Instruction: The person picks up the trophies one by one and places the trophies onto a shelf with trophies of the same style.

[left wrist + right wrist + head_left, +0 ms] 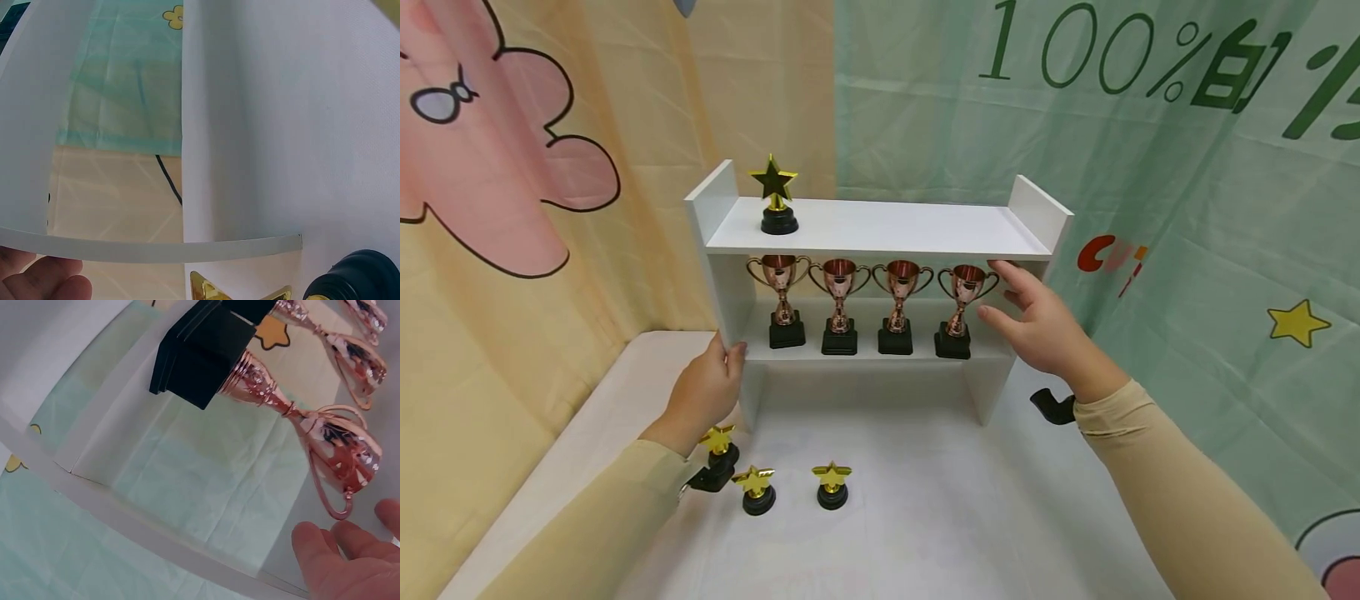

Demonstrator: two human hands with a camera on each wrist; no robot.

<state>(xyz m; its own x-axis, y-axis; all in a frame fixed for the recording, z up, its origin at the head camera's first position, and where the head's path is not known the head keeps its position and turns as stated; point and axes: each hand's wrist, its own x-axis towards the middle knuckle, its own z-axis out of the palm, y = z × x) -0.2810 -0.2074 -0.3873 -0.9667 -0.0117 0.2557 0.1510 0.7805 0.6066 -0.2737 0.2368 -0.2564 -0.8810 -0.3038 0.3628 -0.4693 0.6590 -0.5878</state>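
A white shelf unit (865, 227) stands on the table, with several rose-gold trophy cups (838, 283) on black bases in a row on its middle level. One gold star trophy (778, 196) is on the top board, at the left. My left hand (703, 387) grips the front edge of the shelf's left side panel; part of its fingers is hidden behind the panel. Just right of the rightmost cup (962, 300), my right hand (1045, 325) has its fingers extended, with the fingertips close to the cup's handle and nothing held. The right wrist view shows this cup (337, 447) upright on its base.
Two star trophies (832, 483) (756, 487) stand on the white table (925, 517) in front of the shelf. Another star trophy (718, 442) is partly covered by the left forearm. Printed curtains (925, 125) hang behind and at both sides.
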